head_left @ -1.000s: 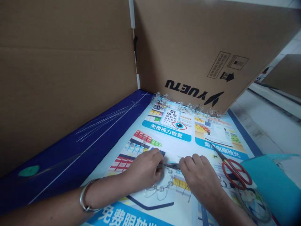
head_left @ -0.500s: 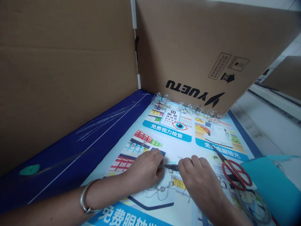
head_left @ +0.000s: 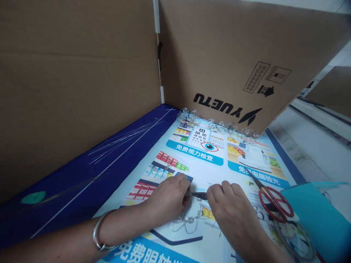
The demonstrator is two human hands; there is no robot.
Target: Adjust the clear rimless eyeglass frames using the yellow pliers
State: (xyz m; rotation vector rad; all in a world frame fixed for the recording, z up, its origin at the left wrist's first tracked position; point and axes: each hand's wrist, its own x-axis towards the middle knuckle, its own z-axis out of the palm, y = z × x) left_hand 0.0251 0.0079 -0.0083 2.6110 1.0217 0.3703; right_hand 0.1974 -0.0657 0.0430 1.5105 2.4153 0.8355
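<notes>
My right hand [head_left: 229,201] is closed round the pliers [head_left: 199,195], whose dark jaws point left. At their tip my left hand [head_left: 171,195] pinches a small piece of thin wire, mostly hidden by the fingers. A wire chain with clear beads [head_left: 190,220] hangs below and between the hands, over a printed poster [head_left: 192,175]. On the left wrist sits a silver bangle. Right of my right hand lie red-handled scissors [head_left: 274,201], their blades toward the upper left.
Cardboard panels [head_left: 219,54] stand at the left and back. A row of beaded wire pieces [head_left: 219,126] lies along the back panel. Loose strands rest on the blue surface [head_left: 131,146] at left. A turquoise sheet [head_left: 318,215] and a wire coil [head_left: 294,241] are at right.
The pliers and my right hand have shifted very slightly left. The hanging beaded wire has moved a little. Both grips look the same.
</notes>
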